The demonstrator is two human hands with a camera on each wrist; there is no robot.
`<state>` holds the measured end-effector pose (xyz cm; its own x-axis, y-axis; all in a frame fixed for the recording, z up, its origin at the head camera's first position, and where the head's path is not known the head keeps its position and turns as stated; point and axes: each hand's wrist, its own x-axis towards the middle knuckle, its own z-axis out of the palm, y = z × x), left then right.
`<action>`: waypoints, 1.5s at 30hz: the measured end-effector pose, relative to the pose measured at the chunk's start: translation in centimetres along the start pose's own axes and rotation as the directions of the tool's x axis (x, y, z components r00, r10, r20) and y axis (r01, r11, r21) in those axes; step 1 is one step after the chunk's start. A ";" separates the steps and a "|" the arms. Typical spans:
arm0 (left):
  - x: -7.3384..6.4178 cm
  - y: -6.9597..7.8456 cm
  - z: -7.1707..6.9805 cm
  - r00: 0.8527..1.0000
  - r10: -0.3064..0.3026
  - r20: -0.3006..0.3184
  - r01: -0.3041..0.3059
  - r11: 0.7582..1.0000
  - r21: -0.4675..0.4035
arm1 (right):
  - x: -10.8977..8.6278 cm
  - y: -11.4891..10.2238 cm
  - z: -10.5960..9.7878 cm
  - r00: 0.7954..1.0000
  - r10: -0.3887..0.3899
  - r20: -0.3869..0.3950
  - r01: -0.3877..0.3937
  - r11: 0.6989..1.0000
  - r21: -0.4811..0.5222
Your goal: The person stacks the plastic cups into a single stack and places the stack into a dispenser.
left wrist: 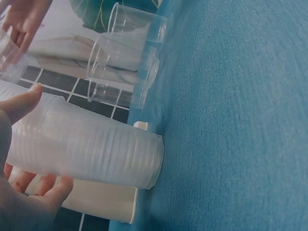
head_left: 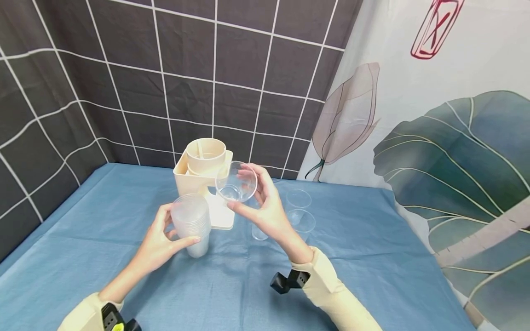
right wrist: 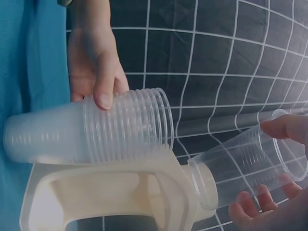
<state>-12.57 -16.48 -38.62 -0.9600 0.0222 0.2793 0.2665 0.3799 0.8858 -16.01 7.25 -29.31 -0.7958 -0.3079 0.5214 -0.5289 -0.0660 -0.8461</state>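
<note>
My left hand grips a tall stack of nested clear plastic cups, thumb on the near side and fingers round the back. In the left wrist view the stack's base is right at the blue cloth. My right hand holds a single clear plastic cup near its rim between thumb and fingers, raised to the right of the stack. The right wrist view shows this cup tilted, its base overlapping the cream holder.
Behind the stack stands a cream holder with a round cup-shaped part on top. Several clear cups stand on the blue cloth beyond the right wrist. A dark gridded curtain and a leaf-patterned one hang behind.
</note>
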 end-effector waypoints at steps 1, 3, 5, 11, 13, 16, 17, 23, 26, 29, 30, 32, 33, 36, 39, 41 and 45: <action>0.0 0.0 0.0 1.000 0.001 0.000 -0.001 1.000 0.001 | 0.0 0.0 0.1 1.000 -0.001 0.000 0.001 1.000 0.004; 0.0 0.0 0.0 1.000 0.003 0.003 -0.003 1.000 0.002 | 0.1 -0.1 0.2 1.000 -0.003 0.001 0.003 1.000 0.004; 0.0 0.0 0.0 1.000 0.004 0.003 -0.004 1.000 0.001 | 0.2 -0.2 0.3 1.000 -0.010 0.004 0.010 1.000 0.004; 0.0 -0.1 0.0 1.000 0.001 0.010 -0.001 1.000 -0.007 | 0.3 -0.3 0.5 1.000 -0.030 0.010 0.030 1.000 -0.004; -0.1 -0.1 0.0 1.000 -0.003 0.012 0.003 1.000 -0.008 | 0.3 -0.3 0.6 1.000 -0.028 0.013 0.028 1.000 0.002; -0.1 -0.1 0.0 1.000 -0.008 0.013 0.008 1.000 -0.008 | 0.3 -0.3 0.8 1.000 -0.020 0.022 0.019 1.000 0.020; -0.1 -0.1 0.0 1.000 -0.010 0.012 0.010 1.000 -0.007 | 0.3 -0.3 0.9 1.000 -0.018 0.025 0.018 0.999 0.029; 0.1 -0.1 0.0 1.000 -0.013 0.013 0.014 1.000 -0.012 | 0.4 -0.2 1.2 0.999 -0.019 0.038 0.017 0.998 0.054; 0.1 -0.1 0.0 1.000 -0.011 0.016 0.011 1.000 -0.018 | 0.5 -0.2 1.5 0.999 -0.014 0.044 0.011 0.998 0.067; 0.1 -0.1 0.0 1.000 -0.005 0.013 0.005 1.000 -0.017 | 0.5 -0.1 1.7 0.999 -0.009 0.050 0.005 0.996 0.086; 0.1 -0.1 0.0 1.000 -0.003 0.012 0.003 1.000 -0.016 | 0.5 -0.1 1.8 0.999 -0.008 0.053 0.003 0.996 0.092; 0.1 -0.1 0.0 1.000 0.001 0.010 -0.001 1.000 -0.013 | 0.6 0.0 2.0 0.998 -0.009 0.055 0.003 0.995 0.103; 0.1 -0.1 0.0 1.000 0.002 0.010 -0.002 1.000 -0.012 | 0.6 0.1 2.1 0.998 -0.009 0.057 0.003 0.994 0.107; 0.2 -0.1 0.0 1.000 0.001 0.009 -0.001 1.000 -0.011 | 0.6 0.1 2.3 0.998 -0.009 0.060 0.001 0.992 0.123; 0.2 -0.1 0.0 1.000 -0.002 0.011 0.002 1.000 -0.010 | 0.7 0.3 2.5 0.998 -0.003 0.063 -0.006 0.990 0.139; 0.2 -0.1 0.0 1.000 -0.004 0.011 0.004 1.000 -0.006 | 0.8 0.4 2.7 0.998 0.004 0.067 -0.014 0.989 0.146; 0.2 -0.1 0.0 1.000 -0.008 0.013 0.008 1.000 0.002 | 0.9 0.7 3.0 0.996 0.014 0.084 -0.026 0.988 0.151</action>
<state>-12.76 -16.57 -38.69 -0.9632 0.0312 0.2670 0.2584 0.3820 0.8873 -16.22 4.03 -29.81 -0.7754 -0.3874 0.4987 -0.4572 -0.2004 -0.8665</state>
